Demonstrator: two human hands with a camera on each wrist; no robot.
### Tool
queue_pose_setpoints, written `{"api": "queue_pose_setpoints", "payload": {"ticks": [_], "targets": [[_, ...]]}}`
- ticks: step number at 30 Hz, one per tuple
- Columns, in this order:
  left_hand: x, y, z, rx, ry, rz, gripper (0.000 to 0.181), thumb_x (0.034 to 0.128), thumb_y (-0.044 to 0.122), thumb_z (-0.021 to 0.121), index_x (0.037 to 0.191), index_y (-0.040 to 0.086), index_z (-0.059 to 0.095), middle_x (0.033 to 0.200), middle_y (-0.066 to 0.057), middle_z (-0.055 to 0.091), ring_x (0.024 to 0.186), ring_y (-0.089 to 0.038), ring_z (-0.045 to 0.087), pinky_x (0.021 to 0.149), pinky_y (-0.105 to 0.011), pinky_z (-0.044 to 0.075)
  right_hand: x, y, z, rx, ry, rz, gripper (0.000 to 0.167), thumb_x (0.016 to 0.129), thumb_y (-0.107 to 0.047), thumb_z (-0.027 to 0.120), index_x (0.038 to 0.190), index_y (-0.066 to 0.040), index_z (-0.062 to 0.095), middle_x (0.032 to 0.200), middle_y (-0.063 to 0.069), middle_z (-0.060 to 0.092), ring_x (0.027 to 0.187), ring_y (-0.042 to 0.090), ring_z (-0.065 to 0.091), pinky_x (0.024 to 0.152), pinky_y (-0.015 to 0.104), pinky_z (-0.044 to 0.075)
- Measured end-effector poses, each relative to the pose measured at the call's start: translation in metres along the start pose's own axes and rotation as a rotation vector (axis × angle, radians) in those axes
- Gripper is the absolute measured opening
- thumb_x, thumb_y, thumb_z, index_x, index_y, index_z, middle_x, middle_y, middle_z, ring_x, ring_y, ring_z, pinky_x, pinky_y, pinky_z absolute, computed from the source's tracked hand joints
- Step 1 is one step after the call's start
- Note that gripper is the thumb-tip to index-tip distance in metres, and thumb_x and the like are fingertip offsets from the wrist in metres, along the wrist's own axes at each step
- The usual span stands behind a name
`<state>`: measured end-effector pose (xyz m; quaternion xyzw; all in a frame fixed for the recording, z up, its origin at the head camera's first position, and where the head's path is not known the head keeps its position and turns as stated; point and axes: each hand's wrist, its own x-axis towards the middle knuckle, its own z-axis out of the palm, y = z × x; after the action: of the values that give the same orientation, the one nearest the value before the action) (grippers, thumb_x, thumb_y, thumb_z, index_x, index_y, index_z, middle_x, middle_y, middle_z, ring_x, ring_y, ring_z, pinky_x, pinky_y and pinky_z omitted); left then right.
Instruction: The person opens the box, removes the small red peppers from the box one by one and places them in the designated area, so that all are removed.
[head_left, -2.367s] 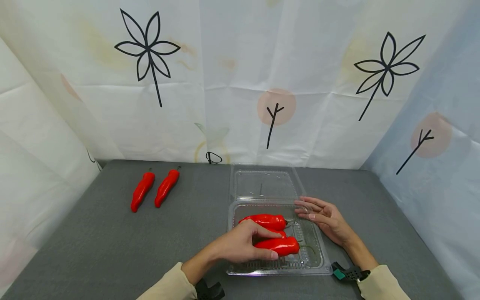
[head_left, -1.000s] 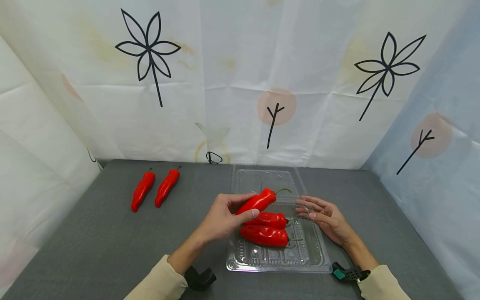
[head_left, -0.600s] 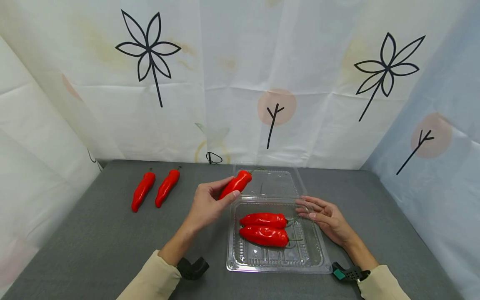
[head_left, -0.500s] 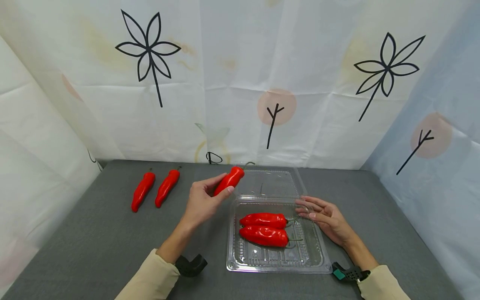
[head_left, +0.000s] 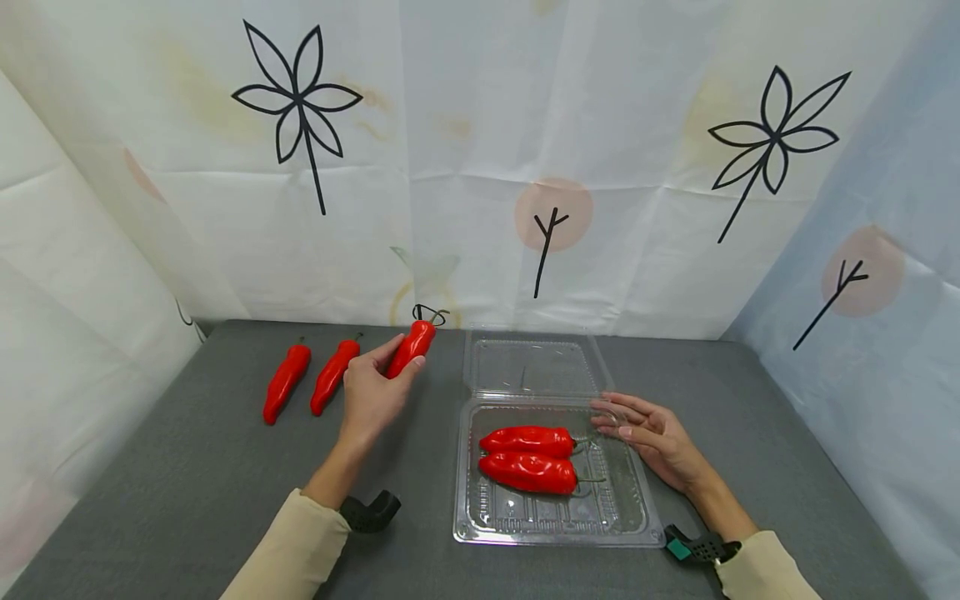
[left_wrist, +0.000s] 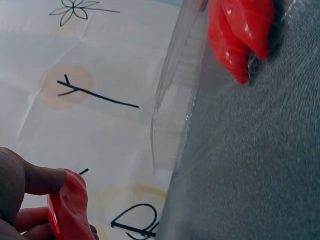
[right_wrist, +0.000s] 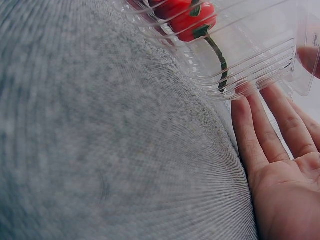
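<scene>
My left hand pinches a red pepper between thumb and fingers, its green stem pointing up. It is held above the table, left of the clear plastic clamshell box. In the left wrist view the thumb presses on the held pepper. Two more red peppers lie side by side in the box, stems to the right. My right hand is at the box's right side. In the right wrist view, its straight fingers touch the outer wall of the box.
Two red peppers, one farther left and one beside my left hand, lie on the grey table. The box's lid lies folded back toward the patterned cloth backdrop. Cloth also hangs at both sides.
My left hand has lifted one pepper out of the box and carried it left, toward the two peppers on the table. The right hand has stayed at the box.
</scene>
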<state>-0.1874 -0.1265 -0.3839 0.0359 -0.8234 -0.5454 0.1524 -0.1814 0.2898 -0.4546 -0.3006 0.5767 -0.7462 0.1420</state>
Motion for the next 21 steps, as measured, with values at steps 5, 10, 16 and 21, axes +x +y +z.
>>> {"api": "queue_pose_setpoints", "payload": {"ticks": [5,10,16,21], "targets": [[0.007,-0.010,-0.003,0.009,0.015,-0.032,0.052,0.0937,0.021,0.073,0.143,0.009,0.060,0.133,-0.018,0.063,0.115,-0.033,0.055,0.089,-0.049,0.051,-0.001,-0.001,0.001,-0.004,0.021,0.019,0.051,0.100,0.013,0.042,0.149,0.017,0.029,0.147,0.014,0.054,0.128,0.027,0.058,0.105,0.036,0.047],[0.012,-0.023,-0.004,0.060,0.028,-0.065,0.053,0.0946,0.021,0.071,0.143,0.005,0.058,0.135,-0.020,0.062,0.117,-0.035,0.052,0.091,-0.050,0.047,-0.001,0.000,0.000,-0.011,0.028,0.023,0.051,0.100,0.013,0.042,0.149,0.017,0.030,0.147,0.013,0.055,0.128,0.026,0.058,0.105,0.036,0.047],[0.019,-0.041,-0.006,0.163,0.072,-0.095,0.050,0.0940,0.022,0.071,0.139,0.002,0.061,0.133,-0.022,0.063,0.117,-0.040,0.050,0.093,-0.054,0.043,0.000,0.001,-0.001,-0.011,0.016,0.013,0.050,0.100,0.013,0.041,0.149,0.017,0.031,0.147,0.014,0.055,0.128,0.026,0.059,0.106,0.036,0.047],[0.022,-0.054,-0.008,0.193,0.085,-0.126,0.050,0.0936,0.022,0.070,0.139,0.002,0.061,0.133,-0.023,0.061,0.119,-0.044,0.047,0.097,-0.057,0.040,0.000,0.000,0.001,-0.007,0.023,0.022,0.050,0.100,0.012,0.042,0.149,0.017,0.030,0.146,0.013,0.055,0.128,0.026,0.059,0.105,0.036,0.047]]}}
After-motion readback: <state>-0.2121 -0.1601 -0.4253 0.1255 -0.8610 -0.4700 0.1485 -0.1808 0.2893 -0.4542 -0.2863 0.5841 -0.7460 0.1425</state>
